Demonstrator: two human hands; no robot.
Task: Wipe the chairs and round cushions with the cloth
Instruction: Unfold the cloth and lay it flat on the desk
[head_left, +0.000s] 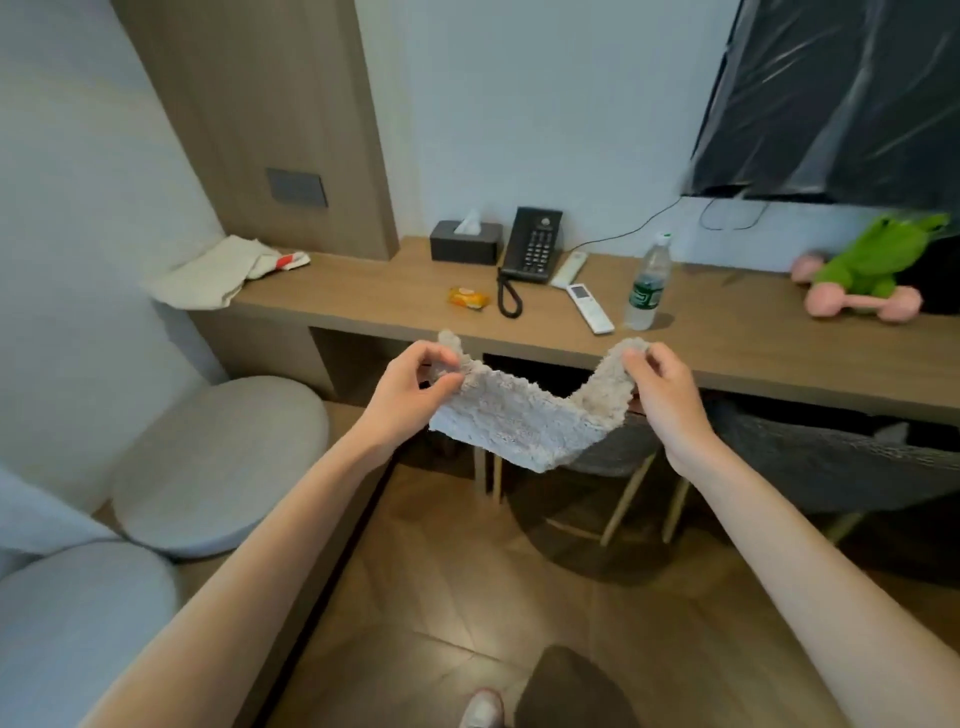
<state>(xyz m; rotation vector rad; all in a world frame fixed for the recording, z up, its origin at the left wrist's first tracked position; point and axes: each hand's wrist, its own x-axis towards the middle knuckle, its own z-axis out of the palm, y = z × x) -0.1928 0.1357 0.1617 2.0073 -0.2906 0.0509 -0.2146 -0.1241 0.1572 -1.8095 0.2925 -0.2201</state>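
Pinching cloth (519, 421) corners, left hand (410, 387) and right hand (667, 395) each gripping one; wiping looks unstarted: round cushions (218, 462) near left, chairs (810, 457) under desk (395, 291) all to do.

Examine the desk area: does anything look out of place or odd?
Yes. The wall television is wrapped in loose, crinkled plastic. Crumpled cream fabric droops off the left end of the desk, and a pink dumbbell lies beside a green soft toy at its right end.
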